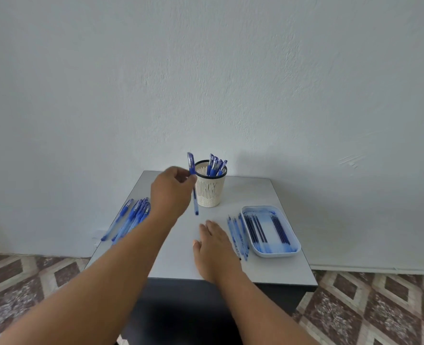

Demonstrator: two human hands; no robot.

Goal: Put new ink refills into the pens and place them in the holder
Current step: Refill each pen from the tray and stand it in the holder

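Observation:
My left hand (172,192) pinches a blue capped pen (193,181) upright, cap up, just left of the cream mesh holder (209,192). The pen hangs above the table, outside the holder. Several blue pens (215,166) stand in the holder. My right hand (214,245) rests flat on the small white table (171,260), fingers straight, holding nothing. A pile of blue pens (132,219) lies at the table's left side. A white tray (293,235) at the right holds dark ink refills (257,229).
Several clear tubes (238,235) lie between my right hand and the tray. The table stands against a white wall, with patterned floor tiles on both sides. Its front edge is dark.

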